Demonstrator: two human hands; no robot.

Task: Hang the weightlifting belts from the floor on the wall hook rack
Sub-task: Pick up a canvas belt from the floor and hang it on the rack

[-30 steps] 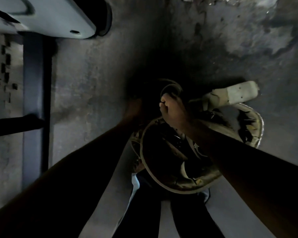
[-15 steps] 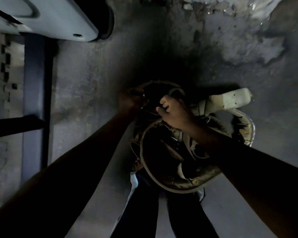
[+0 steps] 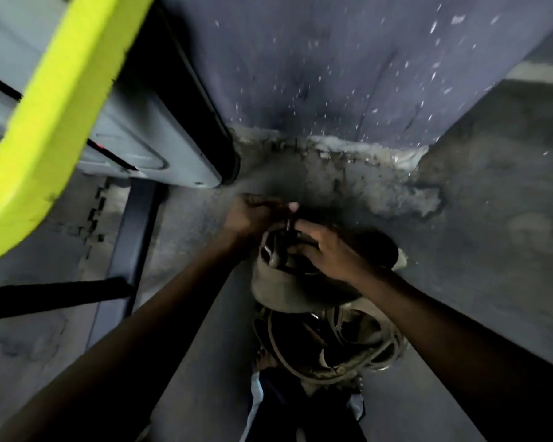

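A worn tan weightlifting belt is lifted off the floor in front of me, curled into a loop. My left hand pinches its dark buckle end from the left. My right hand grips the same end from the right, fingers curled over it. Below them a pile of other coiled belts lies on the concrete floor by my feet. No hook rack is in view.
A grey machine with a bright yellow-green bar stands at the upper left. A dark metal frame post runs along the floor on the left. A blue-grey wall with chipped paint rises straight ahead. Rough concrete floor stretches to the right.
The view has tilted up, so the wall and the yellow-green bar now show. Both hands have risen together with one belt, leaving the pile lower near my feet.
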